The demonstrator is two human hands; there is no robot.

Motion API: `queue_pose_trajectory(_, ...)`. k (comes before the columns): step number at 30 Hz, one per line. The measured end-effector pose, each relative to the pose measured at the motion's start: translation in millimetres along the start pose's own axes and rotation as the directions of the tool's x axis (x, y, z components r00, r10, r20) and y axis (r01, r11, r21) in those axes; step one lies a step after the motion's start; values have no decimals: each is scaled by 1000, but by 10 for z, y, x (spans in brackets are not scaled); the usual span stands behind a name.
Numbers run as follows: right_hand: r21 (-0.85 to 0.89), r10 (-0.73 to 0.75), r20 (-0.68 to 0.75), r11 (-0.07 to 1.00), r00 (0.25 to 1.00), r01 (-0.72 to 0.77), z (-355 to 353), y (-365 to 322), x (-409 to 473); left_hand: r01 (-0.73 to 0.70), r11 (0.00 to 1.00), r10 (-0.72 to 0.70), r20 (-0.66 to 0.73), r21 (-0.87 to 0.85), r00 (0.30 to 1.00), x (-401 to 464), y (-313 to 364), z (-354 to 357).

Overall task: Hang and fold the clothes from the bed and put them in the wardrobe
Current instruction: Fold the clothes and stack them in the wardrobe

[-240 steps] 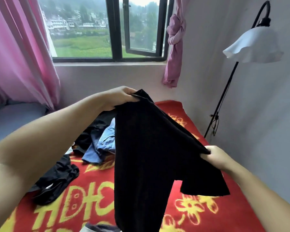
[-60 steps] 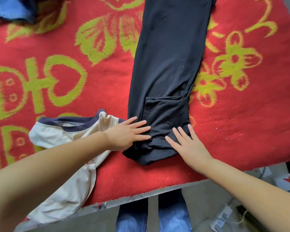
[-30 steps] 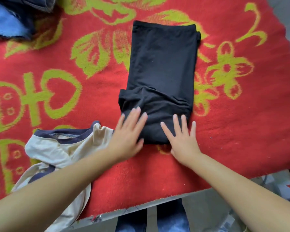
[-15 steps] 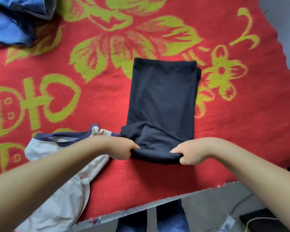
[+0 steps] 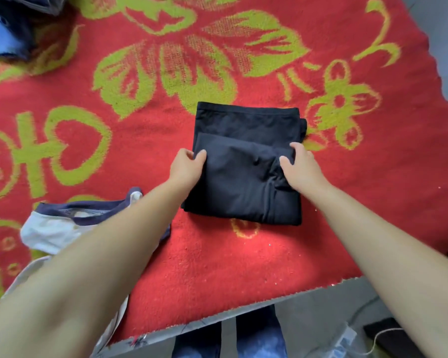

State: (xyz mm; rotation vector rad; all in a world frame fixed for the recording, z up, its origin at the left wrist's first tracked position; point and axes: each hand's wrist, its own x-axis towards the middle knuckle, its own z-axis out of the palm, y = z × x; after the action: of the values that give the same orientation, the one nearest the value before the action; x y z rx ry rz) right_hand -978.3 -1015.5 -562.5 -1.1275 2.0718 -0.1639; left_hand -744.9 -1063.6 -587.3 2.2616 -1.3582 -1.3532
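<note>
Black garment (image 5: 246, 161) is lying folded on the red bedspread (image 5: 217, 267) near the bed's front edge, long axis running away from the person. Left hand (image 5: 185, 167) and right hand (image 5: 299, 170) are pinching the upper flap's far corners.

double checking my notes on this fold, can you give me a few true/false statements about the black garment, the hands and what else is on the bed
1. Both the left hand and right hand grip the black garment. True.
2. The black garment is spread out at full length. False: it lies folded into a compact rectangle.
3. A white garment with a navy collar lies left of the black one. True.
4. The blanket under the clothes is plain blue. False: it is red with yellow-green patterns.
5. The black garment hangs over the bed's edge. False: it lies fully on the blanket.
</note>
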Motion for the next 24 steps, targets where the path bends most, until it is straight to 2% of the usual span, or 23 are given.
queue_pose_trajectory(1,-64,-59,-96,997,994,53,63,-20,-107,-20,1000,21,-33,23,999,-103,-64,26)
queue_pose_trajectory(2,-181,-185,-180,972,966,153,111,-45,-232,-57,998,59,-65,32,996,-178,-146,48)
queue_pose_trajectory(3,-311,-340,-195,911,920,271,188,-25,-331,-75,997,78,-91,35,993,-249,-214,38)
queue_pose_trajectory(4,-423,-470,-142,825,871,376,269,-3,-452,-91,995,95,-118,36,988,-290,-279,28)
queue_pose_trajectory(5,-506,-538,-38,737,842,448,354,45,-556,-112,993,117,-136,46,984,-335,-319,1)
queue_pose_trajectory(6,-574,-541,78,663,838,481,430,113,-644,-172,979,188,-162,112,969,-376,-355,-29)
queue_pose_trajectory(7,-626,-500,167,613,850,483,486,198,-709,-267,928,317,-177,259,932,-420,-392,-59)
queue_pose_trajectory(8,-662,-450,224,581,865,474,522,282,-742,-395,812,489,-131,430,862,-458,-430,-74)
queue_pose_trajectory(9,-681,-416,246,569,875,462,535,357,-744,-541,632,656,-12,555,754,-498,-477,-65)
queue_pose_trajectory(10,-696,-394,254,560,883,450,532,414,-724,-664,414,759,167,622,630,-524,-547,-36)
queue_pose_trajectory(11,-710,-375,260,550,890,439,528,448,-692,-735,223,770,347,640,536,-533,-611,-4)
queue_pose_trajectory(12,-719,-361,269,542,893,436,509,429,-673,-758,114,725,468,642,506,-518,-643,8)
queue_pose_trajectory(14,-732,-343,249,546,906,408,478,344,-656,-714,43,593,557,699,582,-438,-638,8)
queue_pose_trajectory(16,-755,-333,251,520,909,399,446,271,-660,-669,29,493,572,742,656,-385,-556,1)
queue_pose_trajectory(20,-751,-183,429,471,885,462,197,56,-751,-677,33,336,629,736,701,-579,-343,-67)
queue_pose_trajectory(21,-729,-146,502,459,853,508,119,23,-799,-711,77,253,676,699,692,-688,-288,-111)
queue_pose_trajectory(22,-674,-109,595,471,796,569,8,-16,-848,-747,165,141,735,643,664,-780,-238,-182)
queue_pose_trajectory(24,-499,-66,759,581,648,643,-297,-133,-896,-739,469,-24,843,485,538,-851,-104,-396)
